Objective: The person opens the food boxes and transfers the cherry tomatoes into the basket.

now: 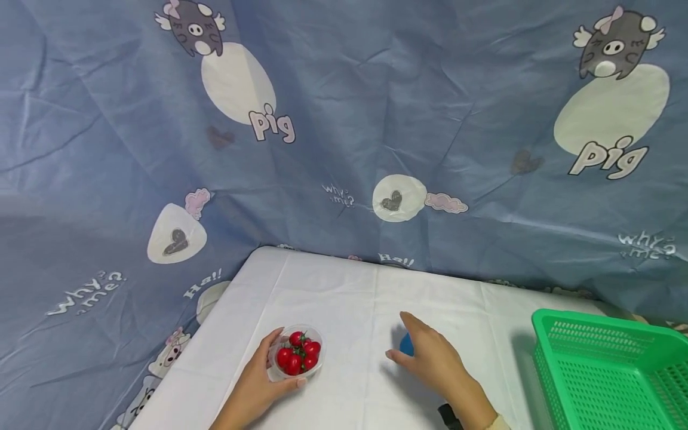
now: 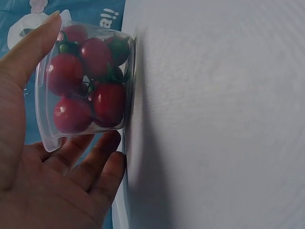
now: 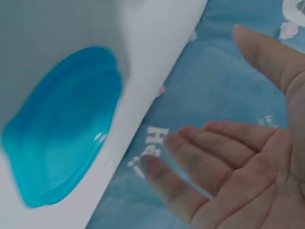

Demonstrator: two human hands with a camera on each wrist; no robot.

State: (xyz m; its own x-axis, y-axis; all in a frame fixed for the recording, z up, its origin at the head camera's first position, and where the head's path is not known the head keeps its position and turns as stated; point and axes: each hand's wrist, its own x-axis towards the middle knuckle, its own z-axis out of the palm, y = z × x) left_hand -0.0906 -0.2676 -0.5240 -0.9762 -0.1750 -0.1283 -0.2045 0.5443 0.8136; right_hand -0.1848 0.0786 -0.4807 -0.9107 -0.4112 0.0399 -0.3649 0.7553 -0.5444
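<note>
On the white tabletop to the left stands a clear plastic cup (image 1: pixel 278 373) of red cherry tomatoes (image 1: pixel 296 361) with green stems. My left hand (image 1: pixel 257 379) holds the cup, thumb on one side and fingers round the other. Seen from the left wrist, the tomatoes (image 2: pixel 95 81) show through the cup's wall, and its base meets the table. A blue, glossy shallow dish (image 3: pixel 71 129) with a wavy edge lies on the table. My right hand (image 1: pixel 436 362) hovers over it with fingers spread, holding nothing, and hides most of it in the head view.
A green plastic basket (image 1: pixel 550 370) with perforated walls stands at the right. Blue cloth (image 1: pixel 333 155) printed with pigs hangs behind and left of the white tabletop (image 1: pixel 344 298).
</note>
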